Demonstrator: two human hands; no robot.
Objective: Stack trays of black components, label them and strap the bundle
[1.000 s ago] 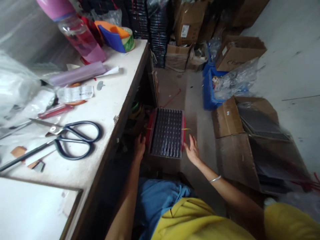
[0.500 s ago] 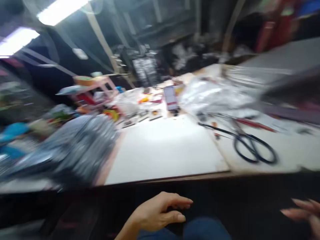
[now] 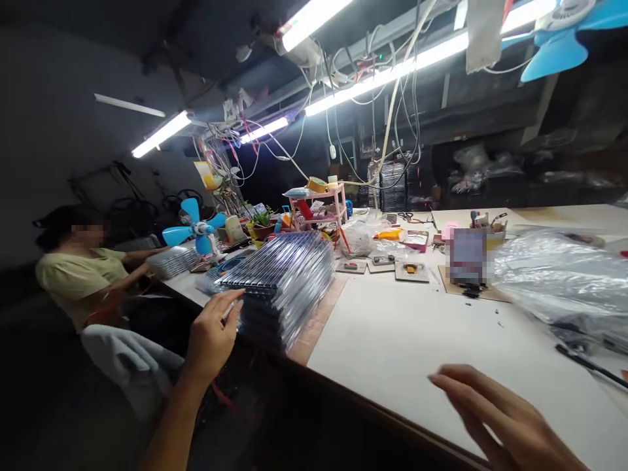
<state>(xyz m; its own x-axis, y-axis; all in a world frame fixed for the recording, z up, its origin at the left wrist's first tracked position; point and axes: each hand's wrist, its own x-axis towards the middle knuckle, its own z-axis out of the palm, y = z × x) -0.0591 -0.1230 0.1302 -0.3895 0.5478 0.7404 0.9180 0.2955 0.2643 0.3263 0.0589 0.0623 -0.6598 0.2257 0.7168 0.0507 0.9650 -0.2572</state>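
A tall stack of clear-wrapped, dark-striped packs (image 3: pixel 289 281) stands at the table's front edge, left of a white board (image 3: pixel 392 340). My left hand (image 3: pixel 213 333) is raised just in front of the stack's left side, fingers bent and apart, with nothing visible in it. Whether its fingertips touch the stack I cannot tell. Over the board's right part hovers my right hand (image 3: pixel 500 412), its fingers spread and holding nothing.
Crumpled clear plastic (image 3: pixel 564 268) covers the right side, near dark scissors (image 3: pixel 593 366). A phone (image 3: pixel 467 255) stands behind the board. A pink rack (image 3: pixel 318 209) and blue fan (image 3: pixel 197 227) are farther back. A person (image 3: pixel 83 268) sits at far left.
The view has swung left, bringing the seated person and fan into sight. My left hand has risen from below the table edge to the stack, and my right hand is now over the board.
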